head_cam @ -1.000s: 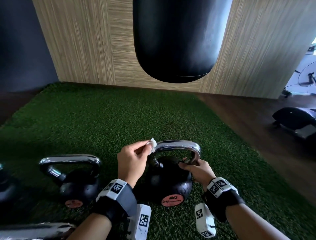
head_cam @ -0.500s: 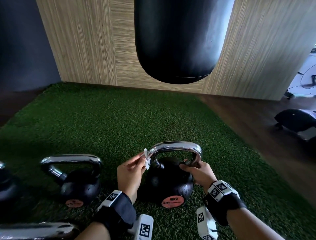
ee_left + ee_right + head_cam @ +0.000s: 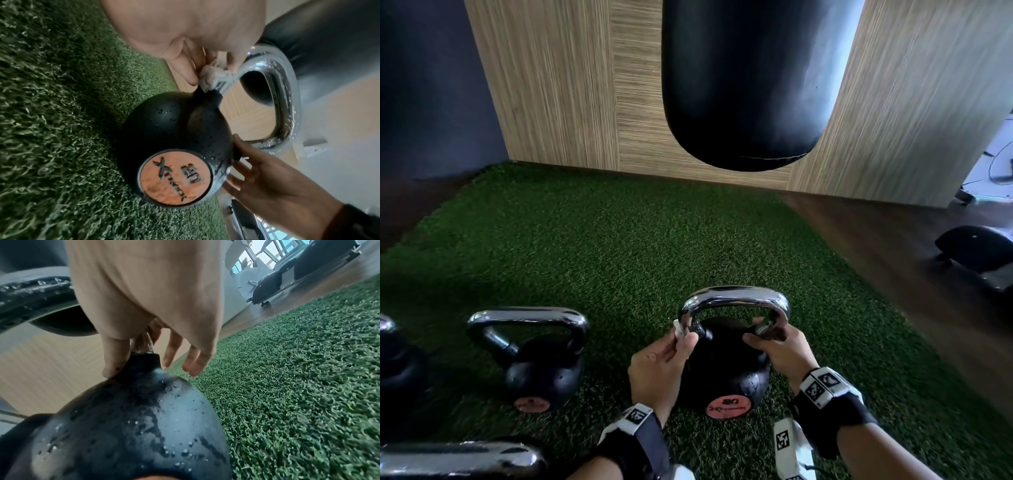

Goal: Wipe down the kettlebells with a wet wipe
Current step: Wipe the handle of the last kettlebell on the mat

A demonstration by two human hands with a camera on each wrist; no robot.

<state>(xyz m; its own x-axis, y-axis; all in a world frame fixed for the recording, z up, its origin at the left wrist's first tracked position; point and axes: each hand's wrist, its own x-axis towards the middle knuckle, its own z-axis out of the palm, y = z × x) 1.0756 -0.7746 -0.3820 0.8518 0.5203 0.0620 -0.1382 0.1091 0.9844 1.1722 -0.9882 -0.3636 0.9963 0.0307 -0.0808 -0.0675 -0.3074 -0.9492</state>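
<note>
A black kettlebell [image 3: 726,363] with a chrome handle [image 3: 736,298] stands on green turf [image 3: 619,246]; water drops bead on its body [image 3: 133,426]. My left hand [image 3: 685,337] pinches a crumpled white wet wipe [image 3: 678,329] against the handle's left leg, just above the black body. The left wrist view shows the wipe [image 3: 213,78] pressed on the chrome where it meets the body [image 3: 174,129]. My right hand [image 3: 763,337] grips the handle's right leg, thumb on the neck [image 3: 115,366].
A second kettlebell [image 3: 541,359] stands to the left, a third [image 3: 393,363] sits at the left edge, and another chrome handle [image 3: 455,459] lies bottom left. A black punching bag [image 3: 750,78] hangs ahead before a wood wall. An exercise machine [image 3: 976,253] stands on dark floor at right.
My left hand has slid the wipe from the handle's top left corner down its left leg toward the body. The right hand keeps its grip on the right leg.
</note>
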